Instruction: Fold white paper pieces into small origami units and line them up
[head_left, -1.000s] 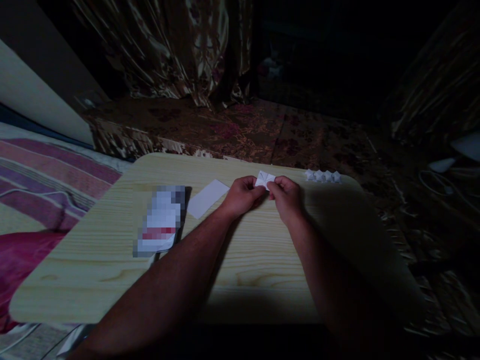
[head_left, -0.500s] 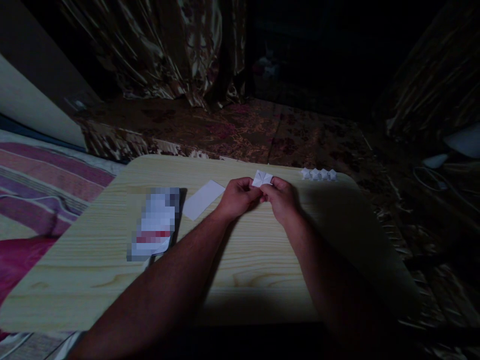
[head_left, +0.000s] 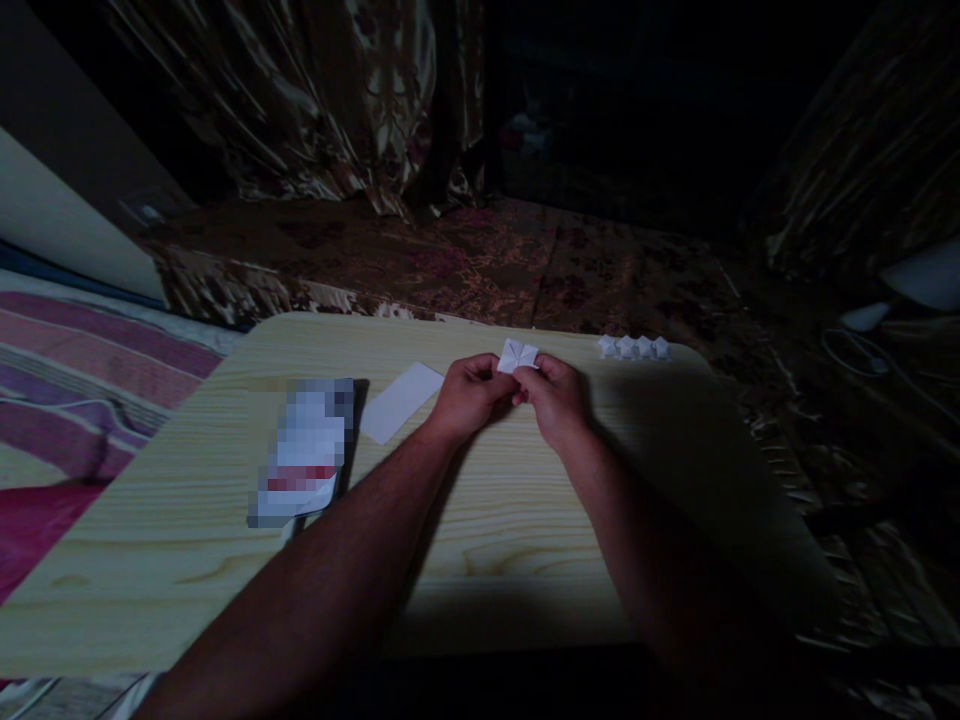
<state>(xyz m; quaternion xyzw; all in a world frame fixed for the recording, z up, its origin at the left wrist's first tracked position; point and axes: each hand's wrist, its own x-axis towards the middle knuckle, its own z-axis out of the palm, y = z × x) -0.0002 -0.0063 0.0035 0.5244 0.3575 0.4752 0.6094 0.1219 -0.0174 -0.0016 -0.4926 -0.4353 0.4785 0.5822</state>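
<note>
A small folded white paper, with crease lines meeting near its middle, is held up between both hands above the far part of the table. My left hand pinches its left lower edge, fingers curled. My right hand grips the right lower edge with the thumb in front. The fingertips behind the paper are hidden. Left of my left hand lies a flat white sheet of paper. Several small folded white paper pieces stand in a row near the table's far right edge.
The light wooden table has rounded corners. On its left side lies a pixelated flat item, white with a red band. A striped bedspread is at the left, curtains behind, and a white cable at the right.
The whole view has shifted slightly. Both hands keep hold of the folded paper, in nearly the same pose.
</note>
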